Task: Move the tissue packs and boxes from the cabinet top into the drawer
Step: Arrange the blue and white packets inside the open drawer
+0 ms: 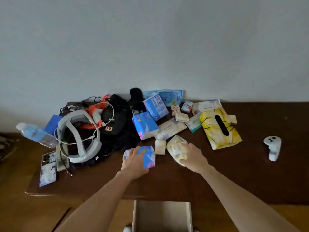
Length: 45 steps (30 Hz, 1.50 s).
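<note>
left grip [133, 158] clasps blue pack [148, 156]

Dark brown wooden cabinet top [250, 173] carries the lot. Blue soft plastic tissue pack w/ pink flower [148, 156] lies near its front edge; pale yellow soft tissue pack [175, 146] just right of it. Yellow floral cardboard tissue box [220, 129] lies flat further right, black slot up. Open pale wooden drawer [162, 215] sits below front edge.

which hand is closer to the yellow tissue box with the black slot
The right. The right hand lies on a pale yellow pack just left of and below the yellow tissue box. The left hand grips a blue pack farther left.
</note>
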Motion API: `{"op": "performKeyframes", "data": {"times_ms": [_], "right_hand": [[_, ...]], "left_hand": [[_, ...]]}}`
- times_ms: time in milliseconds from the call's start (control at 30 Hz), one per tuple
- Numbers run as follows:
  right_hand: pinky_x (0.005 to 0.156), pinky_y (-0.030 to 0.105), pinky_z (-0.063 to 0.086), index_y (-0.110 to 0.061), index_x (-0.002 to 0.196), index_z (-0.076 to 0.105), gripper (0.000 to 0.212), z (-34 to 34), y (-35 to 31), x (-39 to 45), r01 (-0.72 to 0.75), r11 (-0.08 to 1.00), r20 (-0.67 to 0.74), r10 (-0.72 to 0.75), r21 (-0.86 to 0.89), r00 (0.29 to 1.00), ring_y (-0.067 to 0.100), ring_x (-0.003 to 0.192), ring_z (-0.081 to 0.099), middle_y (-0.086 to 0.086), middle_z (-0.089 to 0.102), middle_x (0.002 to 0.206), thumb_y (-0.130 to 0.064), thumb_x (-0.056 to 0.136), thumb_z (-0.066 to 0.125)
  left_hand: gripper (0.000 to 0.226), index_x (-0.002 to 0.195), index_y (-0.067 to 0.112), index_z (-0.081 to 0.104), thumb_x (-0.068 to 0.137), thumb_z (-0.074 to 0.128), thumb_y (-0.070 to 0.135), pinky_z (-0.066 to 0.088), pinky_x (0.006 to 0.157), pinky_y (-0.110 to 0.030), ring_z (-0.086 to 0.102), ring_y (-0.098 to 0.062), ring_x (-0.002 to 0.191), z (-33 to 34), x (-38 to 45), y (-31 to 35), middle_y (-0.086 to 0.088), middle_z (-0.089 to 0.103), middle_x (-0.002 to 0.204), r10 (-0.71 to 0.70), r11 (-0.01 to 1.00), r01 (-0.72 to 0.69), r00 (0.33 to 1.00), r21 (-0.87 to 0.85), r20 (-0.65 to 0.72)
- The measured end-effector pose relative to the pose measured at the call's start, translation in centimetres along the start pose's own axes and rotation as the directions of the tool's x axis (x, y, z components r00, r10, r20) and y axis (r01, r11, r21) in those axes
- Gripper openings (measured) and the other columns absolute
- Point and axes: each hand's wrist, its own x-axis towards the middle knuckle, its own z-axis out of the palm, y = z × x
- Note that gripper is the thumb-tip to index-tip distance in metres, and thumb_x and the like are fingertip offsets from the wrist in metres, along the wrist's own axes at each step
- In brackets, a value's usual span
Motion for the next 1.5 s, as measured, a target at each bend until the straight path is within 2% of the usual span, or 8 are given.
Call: {"op": "performKeyframes", "data": {"times_ms": [133, 300, 500, 667, 1033, 1167, 1267, 1500], "right_hand": [[0.107, 0.055, 0.042, -0.04, 0.156, 0.019, 0.079, 4.2, 1.0, 3.7, -0.021, 0.994, 0.012, 0.022, -0.108, 1.0, 0.033, 0.147, 0.024, 0.002, 0.015, 0.161, -0.046, 0.092, 0.065], [0.084, 0.042, 0.05, -0.032, 0.136, 0.041, 0.054, 6.1, 1.3, 5.1, -0.041, 0.968, -0.217, -0.014, -0.249, 0.976, 0.03, 0.12, 0.048, 0.007, 0.046, 0.137, -0.041, 0.091, 0.069], [0.063, 0.026, 0.044, -0.027, 0.117, 0.062, 0.039, 6.9, 2.0, 1.1, 0.052, 0.984, -0.345, -0.108, -0.169, 0.932, 0.017, 0.089, 0.061, -0.001, 0.063, 0.102, -0.04, 0.085, 0.078], [0.061, 0.008, 0.043, -0.025, 0.11, 0.065, 0.037, 13.1, 4.5, -7.9, 0.259, 0.961, -0.416, -0.199, 0.093, 0.887, 0.003, 0.084, 0.065, -0.015, 0.068, 0.1, -0.034, 0.08, 0.085], [0.061, 0.001, 0.033, -0.035, 0.086, 0.041, 0.02, 34.8, 9.8, -16.6, 0.231, 0.947, -0.191, -0.19, 0.225, 0.963, 0.002, 0.061, 0.055, -0.018, 0.054, 0.072, -0.042, 0.084, 0.059], [0.048, 0.02, 0.039, -0.026, 0.107, 0.054, 0.03, 42.5, 13.5, -10.7, 0.087, 0.979, -0.024, -0.084, 0.186, 0.996, 0.006, 0.059, 0.061, -0.013, 0.061, 0.072, -0.053, 0.093, 0.054], [0.046, 0.015, 0.039, -0.035, 0.101, 0.045, 0.025, 47.3, 16.5, -4.9, 0.025, 0.979, 0.052, -0.036, 0.203, 0.998, -0.005, 0.061, 0.06, -0.016, 0.066, 0.081, -0.059, 0.095, 0.051], [0.063, 0.028, 0.054, -0.027, 0.119, 0.052, 0.031, 57.7, 22.3, 6.4, -0.016, 0.995, 0.007, 0.016, 0.1, 1.0, 0.003, 0.071, 0.062, -0.014, 0.064, 0.091, -0.05, 0.098, 0.052]], "left_hand": [[0.088, 0.159, 0.032, 0.01, 0.091, 0.064, 0.047, 0.024, 0.113, -0.063, -0.004, -0.028, 0.154, 5.5, 2.9, -1.8, -0.001, -0.006, 0.167, -0.11, 0.983, 0.087, 0.983, 0.159, 0.145], [0.045, 0.143, 0.032, 0.043, 0.099, 0.051, 0.028, 0.042, 0.089, -0.045, 0.044, -0.024, 0.128, 8.3, 4.0, -2.4, 0.001, 0.044, 0.139, -0.061, 0.942, 0.124, 0.977, 0.312, -0.203], [0.023, 0.115, 0.029, 0.054, 0.098, 0.049, 0.044, 0.034, 0.08, -0.036, 0.065, -0.021, 0.09, 8.1, -1.4, -1.5, 0.007, 0.064, 0.102, -0.157, 0.988, 0.148, 0.942, -0.053, -0.298], [0.021, 0.087, 0.034, 0.043, 0.088, 0.059, 0.047, 0.032, 0.054, -0.03, 0.053, -0.014, 0.064, 12.4, -10.3, -1.5, 0.012, 0.054, 0.074, -0.254, 0.91, 0.14, 0.933, -0.391, -0.256], [0.032, 0.116, 0.027, 0.055, 0.091, 0.056, 0.048, 0.035, 0.064, -0.03, 0.065, -0.022, 0.094, 34.1, -15.9, -7.1, 0.006, 0.067, 0.108, -0.263, 0.91, 0.283, 0.959, -0.303, 0.107], [0.037, 0.121, 0.024, 0.055, 0.092, 0.057, 0.047, 0.044, 0.065, -0.032, 0.066, -0.026, 0.095, 41.6, -10.7, -9.9, 0.002, 0.066, 0.112, -0.249, 0.924, 0.262, 0.965, -0.279, 0.084], [0.037, 0.121, 0.022, 0.055, 0.093, 0.056, 0.047, 0.052, 0.073, -0.038, 0.066, -0.027, 0.095, 47.5, -5.2, -11.6, 0.0, 0.066, 0.114, -0.222, 0.933, 0.227, 0.974, -0.28, 0.051], [0.049, 0.126, 0.024, 0.054, 0.091, 0.054, 0.058, 0.051, 0.065, -0.03, 0.068, -0.017, 0.09, 60.1, 4.7, -14.8, 0.007, 0.064, 0.113, -0.117, 0.989, 0.103, 0.983, -0.104, -0.14]]}}
